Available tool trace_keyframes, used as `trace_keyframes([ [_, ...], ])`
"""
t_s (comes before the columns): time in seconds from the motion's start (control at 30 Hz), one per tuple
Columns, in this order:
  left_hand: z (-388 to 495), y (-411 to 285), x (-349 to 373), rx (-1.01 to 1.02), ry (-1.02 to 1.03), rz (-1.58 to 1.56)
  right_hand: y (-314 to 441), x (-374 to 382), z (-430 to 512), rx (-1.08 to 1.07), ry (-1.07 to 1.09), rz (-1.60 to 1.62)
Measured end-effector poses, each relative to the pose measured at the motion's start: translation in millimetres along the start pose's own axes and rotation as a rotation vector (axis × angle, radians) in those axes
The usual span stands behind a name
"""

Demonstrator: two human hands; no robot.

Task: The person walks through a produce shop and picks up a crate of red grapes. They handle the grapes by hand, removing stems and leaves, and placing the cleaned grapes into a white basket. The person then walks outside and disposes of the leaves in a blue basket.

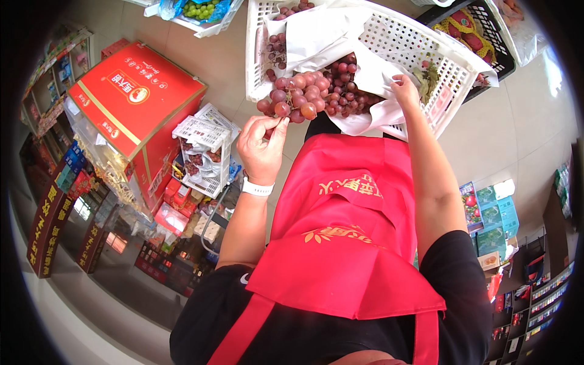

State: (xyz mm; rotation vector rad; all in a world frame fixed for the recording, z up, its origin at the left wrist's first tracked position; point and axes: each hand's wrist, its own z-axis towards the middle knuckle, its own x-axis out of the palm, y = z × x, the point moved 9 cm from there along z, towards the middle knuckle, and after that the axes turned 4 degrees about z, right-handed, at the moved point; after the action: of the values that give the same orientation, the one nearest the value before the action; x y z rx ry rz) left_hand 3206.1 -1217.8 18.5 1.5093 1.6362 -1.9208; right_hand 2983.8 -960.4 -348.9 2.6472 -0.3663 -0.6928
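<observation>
My left hand, with a white watch on its wrist, grips a bunch of red grapes by its lower left end, over the near left side of a white perforated plastic crate. My right hand is above the crate's right part, its fingertips pinching the edge of a sheet of white wrapping paper. Between the hands, darker red grapes lie on the paper. More grapes show at the crate's left side. Wilted green leaves or stems lie in its right corner.
A large red carton stands at left, beside a small white crate of bagged grapes. Green grapes sit in a crate at the top. A black crate with net-wrapped fruit adjoins at the upper right. Stacked boxes stand at right.
</observation>
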Motion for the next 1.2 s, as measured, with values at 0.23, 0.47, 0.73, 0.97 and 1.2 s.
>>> trace_keyframes([
  [0.23,-6.8,10.8,-1.2,-0.039,0.011,0.001,65.4,13.2,2.0,-0.169,-0.039,0.1],
  [0.47,-21.3,21.6,-9.7,-0.02,0.003,-0.025,248.2,12.5,-10.9,-0.862,-0.302,-0.321],
  [0.73,-34.0,34.9,-14.1,-0.086,-0.033,-0.046,275.4,41.8,12.8,-0.563,-0.052,-0.922],
  [0.97,-34.3,44.6,-13.9,-0.088,-0.061,-0.072,301.0,78.3,20.6,-0.687,0.19,-0.98],
  [1.2,-28.2,50.4,-4.5,-0.089,-0.017,-0.108,311.8,112.2,13.4,-0.637,0.367,-0.926],
])
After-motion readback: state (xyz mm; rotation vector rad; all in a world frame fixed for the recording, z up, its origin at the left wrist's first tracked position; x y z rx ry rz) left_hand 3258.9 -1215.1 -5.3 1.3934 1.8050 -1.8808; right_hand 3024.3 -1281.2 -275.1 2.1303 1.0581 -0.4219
